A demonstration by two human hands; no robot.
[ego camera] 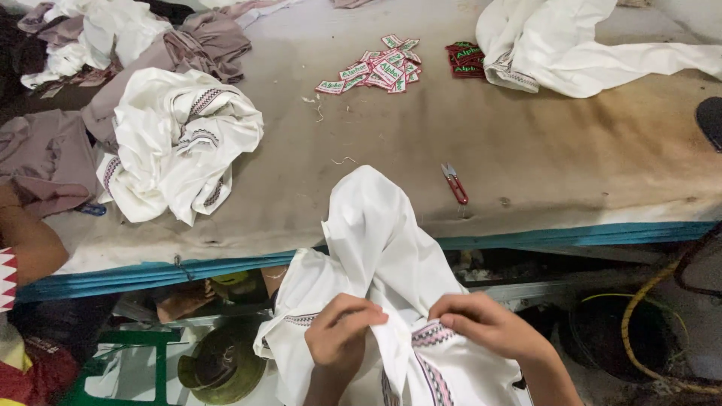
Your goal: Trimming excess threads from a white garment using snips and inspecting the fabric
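Note:
A white garment (380, 248) with a dark zigzag embroidered band hangs from the table edge down toward me. My left hand (340, 331) pinches a fold of its cloth. My right hand (489, 325) grips the same garment beside the embroidered band. Both hands are close together below the table's front edge. A small red thread snipper (454, 183) lies on the table just right of the garment's top.
The worn beige table (571, 150) has a teal front edge. White and mauve garments (180, 135) are heaped at the left, another white one (556, 45) at the back right. Loose woven labels (380, 66) and a stacked bundle (466, 60) lie behind. Another person's arm (26, 240) is at the left.

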